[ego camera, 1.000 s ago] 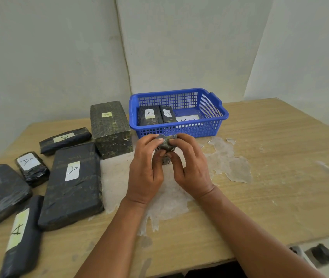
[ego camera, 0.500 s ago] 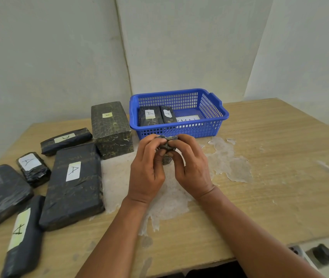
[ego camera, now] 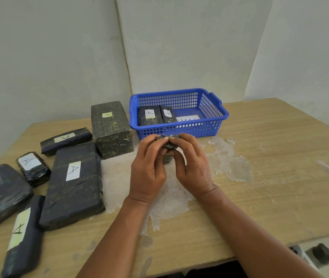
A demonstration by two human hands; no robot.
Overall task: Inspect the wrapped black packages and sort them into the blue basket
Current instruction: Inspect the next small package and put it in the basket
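Held package: your left hand (ego camera: 147, 169) and right hand (ego camera: 193, 167) pinch the small black package (ego camera: 168, 144), fingers closed, at basket's 6 o'clock; long axis unclear.
Blue basket (ego camera: 218, 114): two packages (ego camera: 150, 116) labelled "A", long axes toward 12 o'clock.

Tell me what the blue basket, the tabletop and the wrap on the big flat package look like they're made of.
Blue basket: moulded plastic, judging by its uniform glossy colour and grid-pierced walls. Tabletop: probably wood-grain laminate on board; pale streaked grain, with the surface layer peeled off in patches. Big flat package: looks like dark paper or film under clear tape, creased and slightly shiny.
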